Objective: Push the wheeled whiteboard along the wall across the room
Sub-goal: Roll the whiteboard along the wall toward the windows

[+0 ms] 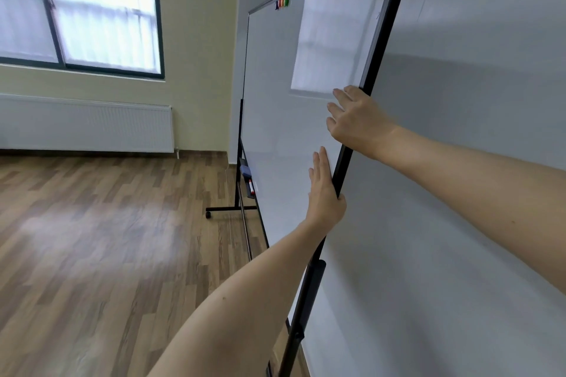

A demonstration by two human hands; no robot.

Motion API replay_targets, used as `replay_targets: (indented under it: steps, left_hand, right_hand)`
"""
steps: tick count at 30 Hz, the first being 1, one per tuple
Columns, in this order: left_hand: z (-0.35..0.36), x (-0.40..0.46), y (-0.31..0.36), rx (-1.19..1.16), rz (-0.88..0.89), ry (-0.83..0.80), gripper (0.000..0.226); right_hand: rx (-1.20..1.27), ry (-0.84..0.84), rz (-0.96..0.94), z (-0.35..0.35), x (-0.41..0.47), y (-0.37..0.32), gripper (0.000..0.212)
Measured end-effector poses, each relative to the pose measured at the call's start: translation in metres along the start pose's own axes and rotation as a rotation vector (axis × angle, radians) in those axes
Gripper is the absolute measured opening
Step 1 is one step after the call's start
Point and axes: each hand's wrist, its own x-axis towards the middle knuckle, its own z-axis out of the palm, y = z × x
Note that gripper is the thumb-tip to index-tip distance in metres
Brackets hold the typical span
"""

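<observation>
With both hands on the near black frame edge of the whiteboard (pixel 275 119), which stood just beside the wall (pixel 459 162), the left hand (pixel 324 193) and right hand (pixel 358 119) clasped it with loosely curled fingers, so pushing level and steady seemed best to keep the 2 hands from twisting it off line.

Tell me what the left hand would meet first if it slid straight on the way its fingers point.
Probably nothing soon: the left hand lies flat on the whiteboard, fingers aimed up along its bare surface. The magnets sit far off near the top.
</observation>
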Motion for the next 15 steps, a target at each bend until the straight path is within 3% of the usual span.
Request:
replay_targets:
  steps: [15]
  left_hand:
    - [-0.010, 0.002, -0.002, 0.056, 0.019, -0.090, 0.103]
  right_hand:
    - [0.038, 0.089, 0.031, 0.000, -0.003, -0.002, 0.015]
